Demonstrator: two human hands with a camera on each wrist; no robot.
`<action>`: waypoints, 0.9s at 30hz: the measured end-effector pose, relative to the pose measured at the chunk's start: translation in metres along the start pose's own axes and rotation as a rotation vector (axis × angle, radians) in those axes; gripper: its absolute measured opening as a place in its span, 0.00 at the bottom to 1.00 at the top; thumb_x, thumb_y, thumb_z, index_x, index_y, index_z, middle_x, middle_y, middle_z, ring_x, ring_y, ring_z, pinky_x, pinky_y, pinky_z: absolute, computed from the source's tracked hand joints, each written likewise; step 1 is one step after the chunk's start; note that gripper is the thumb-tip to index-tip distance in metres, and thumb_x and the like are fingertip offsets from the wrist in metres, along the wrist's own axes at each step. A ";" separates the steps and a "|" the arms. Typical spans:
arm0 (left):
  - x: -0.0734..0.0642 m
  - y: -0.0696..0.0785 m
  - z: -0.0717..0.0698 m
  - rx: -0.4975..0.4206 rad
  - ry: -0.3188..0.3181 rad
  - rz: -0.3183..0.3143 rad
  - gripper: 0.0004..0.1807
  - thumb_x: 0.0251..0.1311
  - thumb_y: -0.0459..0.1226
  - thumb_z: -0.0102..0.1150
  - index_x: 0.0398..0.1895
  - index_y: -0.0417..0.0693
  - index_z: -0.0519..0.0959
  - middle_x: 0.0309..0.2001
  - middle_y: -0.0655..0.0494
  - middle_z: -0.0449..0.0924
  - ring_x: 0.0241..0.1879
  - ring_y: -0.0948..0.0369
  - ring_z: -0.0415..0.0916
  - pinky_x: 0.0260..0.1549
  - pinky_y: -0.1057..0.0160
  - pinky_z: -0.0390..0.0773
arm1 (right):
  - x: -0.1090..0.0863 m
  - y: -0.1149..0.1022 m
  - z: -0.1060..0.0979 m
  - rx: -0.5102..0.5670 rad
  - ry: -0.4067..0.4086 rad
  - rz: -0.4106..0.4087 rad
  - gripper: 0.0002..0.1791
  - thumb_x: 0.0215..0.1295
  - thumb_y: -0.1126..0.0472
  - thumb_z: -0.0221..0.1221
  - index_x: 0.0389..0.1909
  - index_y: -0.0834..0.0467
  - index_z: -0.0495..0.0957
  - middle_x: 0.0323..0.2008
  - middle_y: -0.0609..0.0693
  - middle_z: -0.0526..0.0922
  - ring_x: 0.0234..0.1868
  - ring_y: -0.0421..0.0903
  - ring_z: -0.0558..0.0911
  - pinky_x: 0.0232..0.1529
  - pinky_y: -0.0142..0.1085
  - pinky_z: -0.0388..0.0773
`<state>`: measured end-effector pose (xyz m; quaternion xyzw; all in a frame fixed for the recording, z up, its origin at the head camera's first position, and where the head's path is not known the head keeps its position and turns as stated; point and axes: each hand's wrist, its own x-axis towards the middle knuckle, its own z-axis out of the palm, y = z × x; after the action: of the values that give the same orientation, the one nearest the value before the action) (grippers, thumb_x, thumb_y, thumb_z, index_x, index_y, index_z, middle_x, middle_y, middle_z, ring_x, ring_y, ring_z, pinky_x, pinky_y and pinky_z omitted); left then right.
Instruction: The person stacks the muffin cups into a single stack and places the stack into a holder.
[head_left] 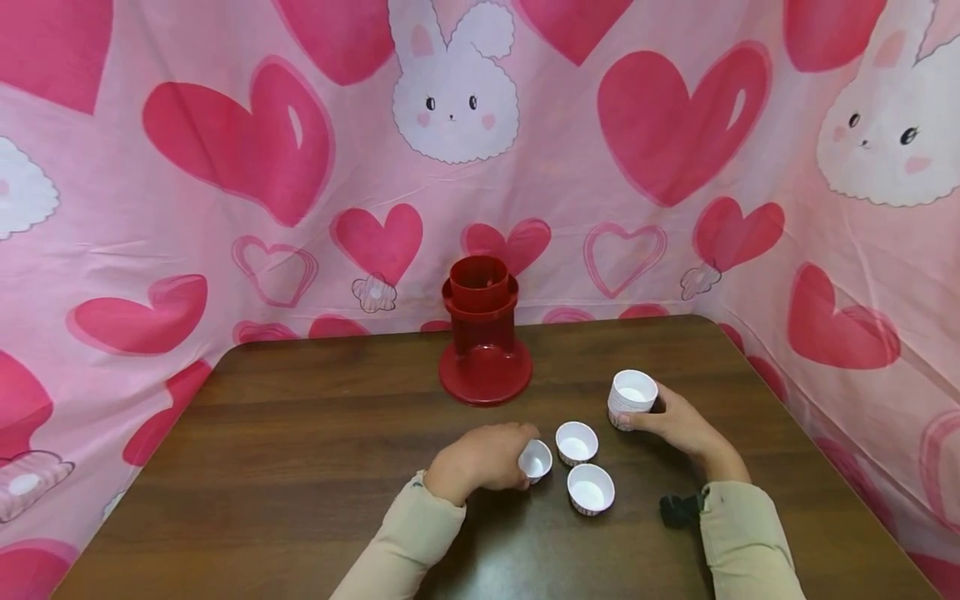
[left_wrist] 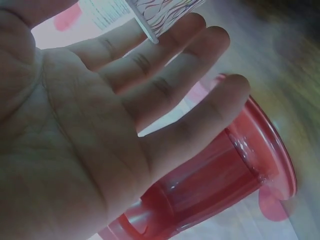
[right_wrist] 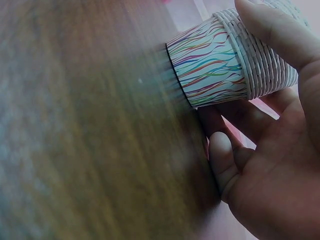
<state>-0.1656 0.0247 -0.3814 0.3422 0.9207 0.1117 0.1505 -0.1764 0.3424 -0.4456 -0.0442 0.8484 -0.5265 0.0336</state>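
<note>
My left hand (head_left: 483, 457) grips a small white paper cup (head_left: 536, 460) by its side, low over the table. The left wrist view catches the cup's colour-striped wall (left_wrist: 167, 12) at the top, near the fingers; the thumb's tip is out of that view. On the right, my right hand (head_left: 686, 423) holds a stack of paper cups (head_left: 632, 400), thumb on the near side. Several nested rims and wavy coloured lines show on this stack (right_wrist: 210, 65) in the right wrist view; its base meets the table. Two single paper cups, one farther (head_left: 577, 442) and one nearer (head_left: 591, 488), stand upright between the hands.
A red plastic stand (head_left: 483, 375) with a round base and a wide tube on top is at the table's back middle. The brown wooden table (head_left: 315, 467) meets a pink heart-and-rabbit cloth (head_left: 555, 167) behind. A dark object (head_left: 678, 511) is by the right sleeve.
</note>
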 end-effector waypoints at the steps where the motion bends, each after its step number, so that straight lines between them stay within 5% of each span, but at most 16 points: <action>1: 0.000 -0.001 -0.001 -0.010 0.000 0.004 0.24 0.49 0.38 0.78 0.49 0.51 0.77 0.37 0.61 0.77 0.35 0.64 0.73 0.38 0.63 0.76 | 0.000 0.000 0.000 0.002 -0.001 0.004 0.40 0.62 0.58 0.70 0.69 0.69 0.63 0.56 0.64 0.78 0.57 0.57 0.75 0.61 0.54 0.68; 17: 0.000 -0.025 -0.009 -0.189 0.095 0.023 0.28 0.52 0.41 0.77 0.56 0.50 0.78 0.44 0.58 0.79 0.43 0.61 0.74 0.49 0.59 0.76 | 0.000 0.000 0.001 0.022 -0.022 0.012 0.42 0.61 0.57 0.71 0.70 0.70 0.62 0.57 0.65 0.76 0.58 0.59 0.74 0.63 0.58 0.65; 27: 0.003 -0.031 -0.014 -0.316 0.129 0.026 0.25 0.49 0.48 0.78 0.47 0.52 0.78 0.39 0.64 0.76 0.38 0.64 0.73 0.41 0.62 0.76 | -0.003 -0.002 0.000 0.012 -0.019 0.008 0.42 0.62 0.58 0.70 0.70 0.70 0.61 0.58 0.65 0.76 0.59 0.60 0.74 0.63 0.59 0.66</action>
<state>-0.1911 0.0028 -0.3783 0.3185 0.8948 0.2788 0.1417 -0.1735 0.3415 -0.4437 -0.0457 0.8450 -0.5311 0.0439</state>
